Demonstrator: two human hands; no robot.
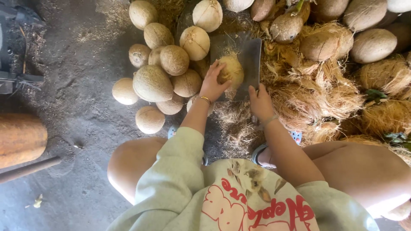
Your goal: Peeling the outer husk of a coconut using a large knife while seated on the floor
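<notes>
My left hand point(212, 83) grips a pale, partly husked coconut point(232, 70) with loose fibres on top. The coconut lies against the flat of a wide grey cleaver blade point(248, 53). My right hand point(260, 102) is closed at the blade's near right corner, where the handle is hidden under the fingers. Both hands are just in front of my knees as I squat.
A heap of several peeled round coconuts point(153, 82) lies on the dirt floor to the left. Stripped brown husk fibre point(329, 94) and unpeeled coconuts point(372, 45) pile up on the right. An orange cylinder point(19, 139) and a dark rod point(30, 169) lie at the far left.
</notes>
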